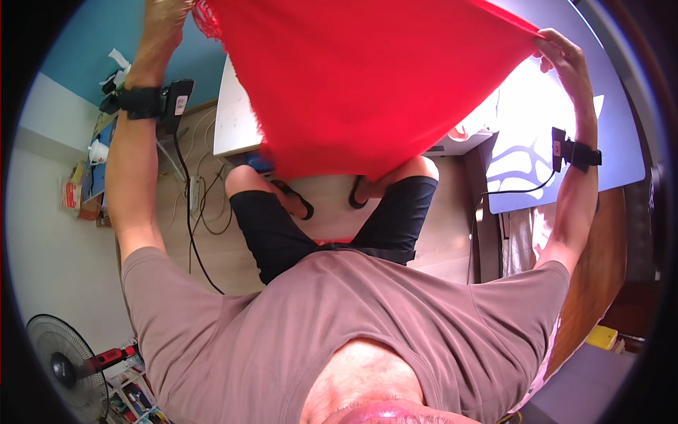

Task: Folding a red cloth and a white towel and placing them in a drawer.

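Note:
A red cloth [365, 85] with a fringed left edge is spread out in the air between my two hands and hangs over my knees. My left hand [167, 24] grips its fringed upper left corner at the top of the view, where the fingertips are partly cut off. On the right, my right hand [564, 53] pinches the cloth's edge between thumb and fingers, drawing that side into a point. The lower edge sags towards the floor and looks slightly blurred. Both wrists carry strapped black devices with cables.
Behind the cloth stands a white desk [233, 116], largely covered. A blue-grey sunlit mat [619, 153] lies to the right. Cables and a power strip [195, 193] rest on the floor [328, 204] at left. A standing fan [66, 368] is at lower left, by a shelf.

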`<state>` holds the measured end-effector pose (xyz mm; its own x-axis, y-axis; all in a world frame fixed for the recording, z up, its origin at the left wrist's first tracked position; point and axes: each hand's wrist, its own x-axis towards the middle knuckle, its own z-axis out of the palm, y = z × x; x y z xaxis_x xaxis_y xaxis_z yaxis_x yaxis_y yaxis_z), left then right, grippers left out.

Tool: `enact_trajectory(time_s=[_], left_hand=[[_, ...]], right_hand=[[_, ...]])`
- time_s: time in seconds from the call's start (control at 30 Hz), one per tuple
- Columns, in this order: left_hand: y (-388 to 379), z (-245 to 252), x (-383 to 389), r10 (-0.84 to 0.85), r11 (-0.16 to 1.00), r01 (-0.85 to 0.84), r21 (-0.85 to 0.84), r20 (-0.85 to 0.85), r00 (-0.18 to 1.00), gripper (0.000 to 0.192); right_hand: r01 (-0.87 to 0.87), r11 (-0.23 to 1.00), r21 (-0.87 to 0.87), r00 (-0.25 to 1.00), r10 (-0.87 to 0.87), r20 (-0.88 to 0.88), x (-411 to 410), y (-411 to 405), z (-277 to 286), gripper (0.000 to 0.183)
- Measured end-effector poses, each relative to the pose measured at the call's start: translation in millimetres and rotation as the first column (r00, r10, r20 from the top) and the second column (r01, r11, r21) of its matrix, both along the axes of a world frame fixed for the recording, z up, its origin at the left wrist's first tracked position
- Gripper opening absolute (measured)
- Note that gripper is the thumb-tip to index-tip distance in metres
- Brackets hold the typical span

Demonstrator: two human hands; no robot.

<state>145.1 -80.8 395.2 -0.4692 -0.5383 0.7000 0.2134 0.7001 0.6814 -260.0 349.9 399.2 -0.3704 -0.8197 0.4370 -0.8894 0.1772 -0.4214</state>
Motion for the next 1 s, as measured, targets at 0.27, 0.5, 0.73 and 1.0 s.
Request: enact_trajectory(time_s=[0.27, 0.5, 0.73, 1.0], left_hand=[[43.0, -31.5, -5.3, -0.102, 0.994, 0.102, 0.047, 0.013, 0.995, 0.011], [102.4, -36.2, 33.6, -0.125, 0.988, 0.118, 0.095, 0.072, 0.99, 0.012], [109.0, -14.6, 46.3, -0.108, 0.972, 0.101, 0.212, 0.021, 0.994, 0.011], [-1.7, -19.6, -28.5, 0.052, 0.959, -0.031, 0.282, -0.065, 0.997, 0.008]], right_hand=[[0.044, 0.999, 0.011, 0.999, -0.044, 0.001, -9.9, 19.6, -15.9, 0.025], [0.105, 0.99, -0.093, 0.994, -0.102, 0.034, 12.5, 70.5, -16.2, 0.026], [0.168, 0.981, -0.093, 0.985, -0.163, 0.049, 28.9, 71.8, 30.1, 0.027], [0.145, 0.986, -0.079, 0.988, -0.141, 0.057, -33.7, -59.6, 32.9, 0.036]])
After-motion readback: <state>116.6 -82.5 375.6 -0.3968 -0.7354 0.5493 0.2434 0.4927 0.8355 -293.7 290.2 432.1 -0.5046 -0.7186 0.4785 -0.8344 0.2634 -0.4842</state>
